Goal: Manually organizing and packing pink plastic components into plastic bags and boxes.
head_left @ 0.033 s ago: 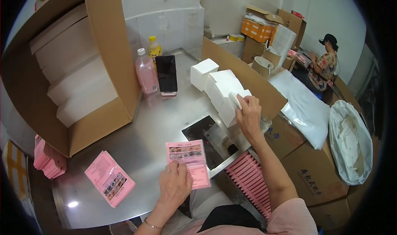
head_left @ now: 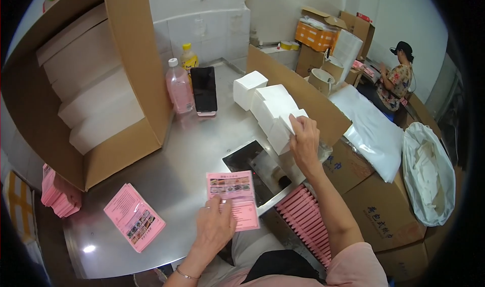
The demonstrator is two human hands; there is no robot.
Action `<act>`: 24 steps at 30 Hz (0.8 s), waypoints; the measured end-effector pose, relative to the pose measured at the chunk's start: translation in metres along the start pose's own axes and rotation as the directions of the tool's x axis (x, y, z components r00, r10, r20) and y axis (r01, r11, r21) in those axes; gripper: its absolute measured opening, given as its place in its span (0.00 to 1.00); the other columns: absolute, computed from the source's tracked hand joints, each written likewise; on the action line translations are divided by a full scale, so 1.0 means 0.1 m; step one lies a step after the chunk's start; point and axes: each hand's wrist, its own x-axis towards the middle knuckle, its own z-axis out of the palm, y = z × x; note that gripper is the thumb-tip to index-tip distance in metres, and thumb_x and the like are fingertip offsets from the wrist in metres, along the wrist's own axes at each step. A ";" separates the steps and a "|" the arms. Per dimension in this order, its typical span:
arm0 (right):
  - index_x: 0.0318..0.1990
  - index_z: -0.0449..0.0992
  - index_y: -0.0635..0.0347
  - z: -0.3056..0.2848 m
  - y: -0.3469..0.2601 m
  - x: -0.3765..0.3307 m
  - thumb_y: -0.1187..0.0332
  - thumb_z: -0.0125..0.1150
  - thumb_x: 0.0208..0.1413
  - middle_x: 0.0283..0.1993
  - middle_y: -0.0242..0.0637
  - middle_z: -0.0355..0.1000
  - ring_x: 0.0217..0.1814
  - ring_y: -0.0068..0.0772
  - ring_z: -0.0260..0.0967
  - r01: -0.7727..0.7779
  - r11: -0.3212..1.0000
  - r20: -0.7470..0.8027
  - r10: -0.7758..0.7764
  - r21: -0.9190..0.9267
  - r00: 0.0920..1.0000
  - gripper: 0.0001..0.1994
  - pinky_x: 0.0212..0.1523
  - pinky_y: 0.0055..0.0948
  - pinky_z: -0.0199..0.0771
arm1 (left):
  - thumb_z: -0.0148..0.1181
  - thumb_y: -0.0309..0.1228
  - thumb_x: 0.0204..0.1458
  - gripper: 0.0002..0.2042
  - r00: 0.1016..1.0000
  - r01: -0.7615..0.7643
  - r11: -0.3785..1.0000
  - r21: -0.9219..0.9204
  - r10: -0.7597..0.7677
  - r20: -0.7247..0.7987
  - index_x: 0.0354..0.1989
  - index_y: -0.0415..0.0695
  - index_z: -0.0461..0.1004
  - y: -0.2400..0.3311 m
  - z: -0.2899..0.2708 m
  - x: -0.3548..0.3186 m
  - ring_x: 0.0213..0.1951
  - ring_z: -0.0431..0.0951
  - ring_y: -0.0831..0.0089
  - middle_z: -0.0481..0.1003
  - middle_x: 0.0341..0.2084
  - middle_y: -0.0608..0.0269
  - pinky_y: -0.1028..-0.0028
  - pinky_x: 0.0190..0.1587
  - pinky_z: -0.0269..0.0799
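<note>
My left hand (head_left: pixel 216 221) lies over a pink printed packet (head_left: pixel 231 186), its fingers pressed on the packet's left part. The thumb side is partly hidden. My right hand (head_left: pixel 304 143) reaches to the near end of a row of folded white paper napkins (head_left: pixel 275 105) and pinches a napkin (head_left: pixel 290 124) by its edge. Just beyond the packet, a dark recessed panel with a metal plate (head_left: pixel 260 171) is set in the steel table. A pile of similar pink packets (head_left: pixel 134 218) sits to the left.
A large open carton (head_left: pixel 124 158) with white stacks stands at left. Behind are a pink liquid bottle (head_left: pixel 179 87), a yellow bottle (head_left: pixel 189 57) and an upright phone (head_left: pixel 204 91). Pink packets fill a slot (head_left: pixel 303 213) below the right arm. Another person (head_left: pixel 399 80) sits far right.
My left hand and the pink packet have shifted slightly to the right. My right hand stays at the napkins, its fingers moved only slightly.
</note>
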 end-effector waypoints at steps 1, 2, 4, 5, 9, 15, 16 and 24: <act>0.48 0.77 0.63 0.03 -0.05 -0.06 0.74 0.55 0.52 0.43 0.46 0.73 0.49 0.49 0.68 0.095 0.995 -0.075 -0.097 -0.029 0.993 0.15 0.48 0.43 0.66 | 0.65 0.36 0.46 0.22 1.000 0.007 1.000 0.004 -0.007 0.002 0.49 0.40 0.73 -0.03 0.00 -0.03 0.41 0.73 0.54 0.70 0.43 0.46 0.61 0.39 0.69; 0.51 0.75 0.64 0.07 -0.22 -0.17 0.75 0.55 0.51 0.46 0.47 0.73 0.53 0.50 0.68 0.218 0.972 -0.073 -0.212 0.088 0.974 0.18 0.52 0.45 0.66 | 0.66 0.36 0.44 0.25 0.998 0.036 0.997 -0.063 -0.033 0.047 0.52 0.41 0.72 -0.05 0.00 -0.05 0.40 0.73 0.53 0.70 0.42 0.46 0.61 0.40 0.69; 0.53 0.73 0.66 0.02 -0.79 -0.61 0.72 0.56 0.52 0.51 0.49 0.72 0.58 0.55 0.68 0.402 0.807 -0.023 -0.436 0.433 0.900 0.19 0.58 0.53 0.66 | 0.67 0.36 0.42 0.28 0.992 0.091 0.988 -0.125 -0.079 0.095 0.55 0.42 0.71 -0.07 -0.09 -0.10 0.40 0.73 0.52 0.69 0.40 0.45 0.60 0.40 0.69; 0.51 0.74 0.64 -0.04 -1.02 -1.02 0.71 0.56 0.53 0.51 0.50 0.72 0.59 0.56 0.68 0.380 0.843 0.407 -0.522 0.381 0.749 0.17 0.60 0.57 0.64 | 0.67 0.38 0.40 0.32 0.990 0.119 0.984 -0.130 -0.107 0.093 0.57 0.44 0.69 -0.09 -0.20 -0.02 0.37 0.72 0.52 0.69 0.39 0.46 0.59 0.37 0.68; 0.47 0.76 0.60 0.05 -1.24 -1.04 0.64 0.56 0.54 0.43 0.48 0.73 0.56 0.52 0.69 0.575 0.672 0.140 -0.698 0.467 0.702 0.15 0.65 0.73 0.46 | 0.68 0.41 0.37 0.40 0.992 0.107 0.990 -0.087 -0.100 0.081 0.65 0.48 0.63 -0.18 -0.17 -0.02 0.35 0.71 0.51 0.67 0.38 0.48 0.57 0.36 0.66; 0.41 0.77 0.62 0.66 -1.03 -0.75 0.67 0.55 0.52 0.44 0.48 0.75 0.49 0.51 0.72 0.159 0.938 0.466 -0.294 0.308 0.834 0.11 0.61 0.71 0.54 | 0.62 0.28 0.47 0.37 0.965 0.175 0.980 -0.093 -0.153 0.212 0.68 0.42 0.56 0.05 -0.39 0.03 0.37 0.71 0.55 0.69 0.38 0.51 0.60 0.41 0.67; 0.40 0.77 0.61 0.63 -0.85 -0.69 0.68 0.55 0.52 0.43 0.50 0.75 0.48 0.52 0.73 0.120 0.951 0.603 -0.276 0.286 0.749 0.11 0.62 0.66 0.57 | 0.61 0.26 0.46 0.33 0.961 0.217 0.962 -0.168 -0.181 0.208 0.65 0.42 0.61 -0.02 -0.45 -0.12 0.37 0.71 0.56 0.70 0.37 0.53 0.61 0.41 0.67; 0.41 0.77 0.62 -0.13 -0.66 -0.35 0.67 0.59 0.55 0.30 0.43 0.75 0.33 0.48 0.74 0.073 0.931 0.221 -0.160 0.358 0.962 0.10 0.36 0.45 0.72 | 0.54 0.20 0.39 0.10 0.910 0.280 0.954 -0.102 -0.298 -0.288 0.33 0.42 0.73 -0.48 -0.74 -0.59 0.46 0.70 0.48 0.71 0.42 0.51 0.52 0.50 0.65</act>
